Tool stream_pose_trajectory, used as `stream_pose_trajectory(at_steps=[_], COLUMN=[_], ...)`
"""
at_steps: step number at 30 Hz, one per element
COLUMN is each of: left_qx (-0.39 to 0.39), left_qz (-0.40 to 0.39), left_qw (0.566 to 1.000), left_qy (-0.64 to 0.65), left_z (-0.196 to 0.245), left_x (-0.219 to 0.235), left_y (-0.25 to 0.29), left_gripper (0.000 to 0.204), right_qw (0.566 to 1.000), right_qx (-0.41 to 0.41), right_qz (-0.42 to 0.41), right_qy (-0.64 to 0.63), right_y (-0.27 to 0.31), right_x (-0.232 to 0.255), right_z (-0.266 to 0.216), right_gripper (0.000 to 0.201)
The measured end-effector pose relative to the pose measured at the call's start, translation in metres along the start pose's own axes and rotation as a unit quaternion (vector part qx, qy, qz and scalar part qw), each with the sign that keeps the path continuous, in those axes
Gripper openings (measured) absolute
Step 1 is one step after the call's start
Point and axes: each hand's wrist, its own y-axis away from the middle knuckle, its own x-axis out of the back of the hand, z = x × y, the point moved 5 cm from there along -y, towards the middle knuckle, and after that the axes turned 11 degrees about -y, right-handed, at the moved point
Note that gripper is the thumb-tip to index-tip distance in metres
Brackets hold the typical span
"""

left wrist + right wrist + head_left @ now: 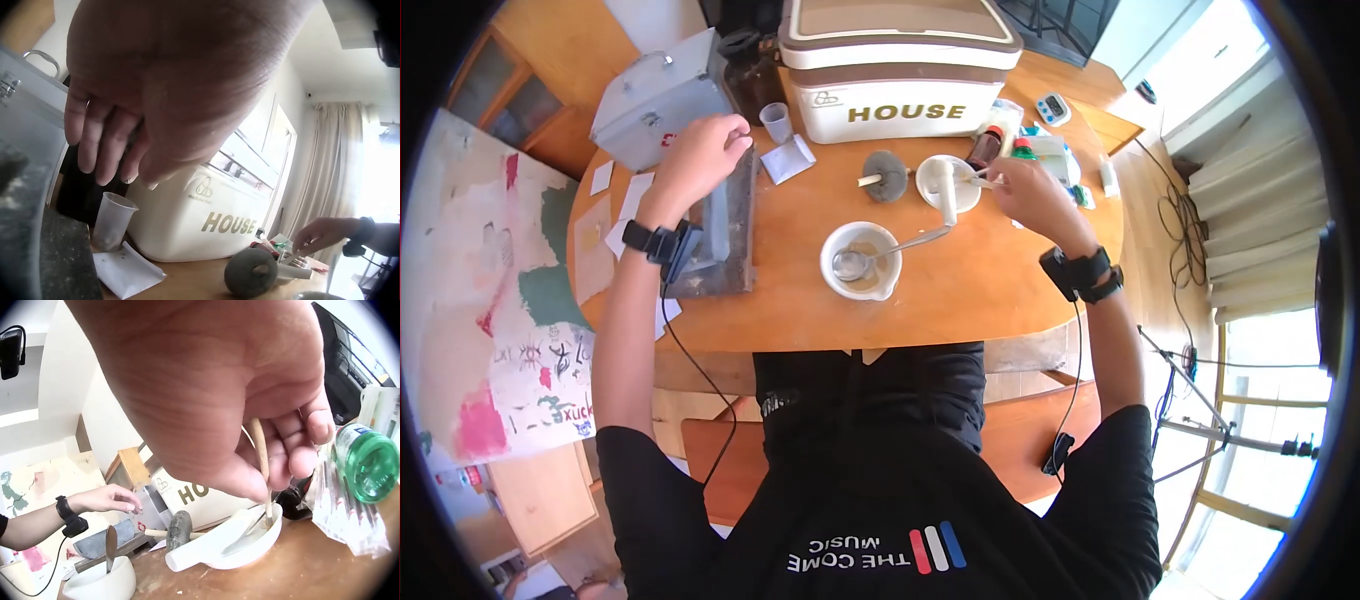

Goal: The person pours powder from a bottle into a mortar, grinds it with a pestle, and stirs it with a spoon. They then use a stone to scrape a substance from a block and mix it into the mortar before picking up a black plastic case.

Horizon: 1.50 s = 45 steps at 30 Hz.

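My right hand (pixel 1040 195) pinches a thin wooden stick (pixel 260 450) between thumb and fingers. Its lower end dips into a small white dish (pixel 250 550) across which a white pestle (pixel 948 195) lies. My left hand (pixel 156 94) hangs in the air with loosely bent fingers and holds nothing, above the dark grinding trough (pixel 740 240) and near a clear plastic measuring cup (pixel 114 219). Between the hands is a grey grinding wheel (pixel 887 177) with a wooden axle. Closer to the body, a metal spoon (pixel 852 265) rests in a white mortar (pixel 832 245).
A large white box marked HOUSE (pixel 900 100) stands at the back, with a silver case (pixel 660 100) to its left. A folded white paper (pixel 788 158) lies by the cup. Bottles, including a green one (pixel 369 465), and a small timer (pixel 1053 108) sit at the right.
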Motion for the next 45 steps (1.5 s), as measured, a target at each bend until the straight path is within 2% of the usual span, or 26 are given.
stream_pose_trajectory(at_steps=[2, 4, 7, 8, 9, 10, 11, 12, 15, 19, 20, 21, 22, 25, 28, 32, 35, 38, 41, 45], left_qx=[-0.035, -0.057, 0.069, 0.056, 0.087, 0.098, 0.107, 0.093, 0.060, 0.082, 0.101, 0.119, 0.103, 0.086, 0.066, 0.067, 0.057, 0.061, 0.064, 0.063], left_qz=[0.057, 0.105, 0.061, 0.092, 0.091, 0.085, 0.078, 0.073, 0.086, 0.081, 0.075, 0.069, 0.087, 0.099, 0.133, 0.122, 0.125, 0.133, 0.130, 0.127], left_qw=[0.997, 0.991, 0.983, 0.979, 0.972, 0.971, 0.969, 0.972, 0.985, 0.976, 0.972, 0.966, 0.968, 0.974, 0.972, 0.974, 0.980, 0.980, 0.980, 0.982], left_qy=[0.038, 0.059, 0.161, 0.175, 0.196, 0.202, 0.210, 0.205, 0.140, 0.182, 0.201, 0.219, 0.213, 0.184, 0.181, 0.176, 0.145, 0.134, 0.136, 0.129], left_z=[-0.010, -0.033, -0.059, -0.060, -0.065, -0.066, -0.067, -0.066, -0.056, -0.054, -0.052, -0.052, -0.050, -0.049, -0.049, -0.051, -0.052, -0.050, -0.049, -0.047], left_x=[0.010, 0.017, 0.020, 0.022, 0.017, 0.014, 0.012, 0.012, 0.015, 0.014, 0.015, 0.014, 0.013, 0.010, 0.008, 0.005, 0.002, 0.001, 0.002, 0.002], left_y=[0.021, 0.047, 0.083, 0.094, 0.105, 0.115, 0.123, 0.129, 0.141, 0.145, 0.146, 0.148, 0.149, 0.151, 0.153, 0.153, 0.155, 0.156, 0.156, 0.157], left_gripper=[0.020, 0.021, 0.023, 0.024, 0.025, 0.025, 0.025, 0.024, 0.021, 0.026, 0.027, 0.028, 0.031, 0.030, 0.030, 0.029, 0.032, 0.032, 0.032, 0.033], right_qw=[0.996, 0.989, 0.981, 0.982, 0.979, 0.957, 0.926, 0.909, 0.894, 0.916, 0.920, 0.919, 0.917, 0.917, 0.914, 0.932, 0.927, 0.885, 0.898, 0.910], right_qx=[-0.001, -0.077, -0.043, -0.031, -0.041, -0.069, -0.099, -0.074, -0.028, 0.012, -0.013, 0.028, 0.112, 0.156, 0.114, 0.123, 0.161, 0.401, 0.358, 0.240], right_qz=[0.027, 0.002, 0.094, 0.113, 0.136, 0.145, 0.153, 0.166, 0.126, -0.016, -0.064, -0.071, -0.061, -0.121, -0.176, -0.143, -0.092, -0.030, -0.102, -0.109], right_qy=[-0.079, -0.129, -0.162, -0.145, -0.149, -0.241, -0.331, -0.375, -0.430, -0.400, -0.386, -0.386, -0.377, -0.346, -0.348, -0.310, -0.326, -0.236, -0.235, -0.320], right_y=[0.000, 0.002, 0.004, 0.000, 0.002, 0.000, -0.004, -0.010, -0.035, -0.073, -0.083, -0.090, -0.100, -0.120, -0.135, -0.166, -0.166, -0.155, -0.134, -0.129], right_x=[-0.002, 0.006, 0.023, 0.030, 0.039, 0.041, 0.041, 0.039, 0.015, -0.044, -0.062, -0.077, -0.098, -0.145, -0.175, -0.180, -0.172, -0.185, -0.183, -0.174], right_z=[0.012, 0.012, 0.007, 0.000, -0.008, -0.009, -0.017, -0.033, -0.100, -0.185, -0.201, -0.227, -0.239, -0.265, -0.268, -0.257, -0.266, -0.283, -0.288, -0.290], right_gripper=[0.014, 0.016, 0.013, 0.012, 0.012, 0.012, 0.012, 0.012, 0.013, 0.017, 0.017, 0.016, 0.016, 0.014, 0.013, 0.014, 0.013, 0.011, 0.011, 0.011])
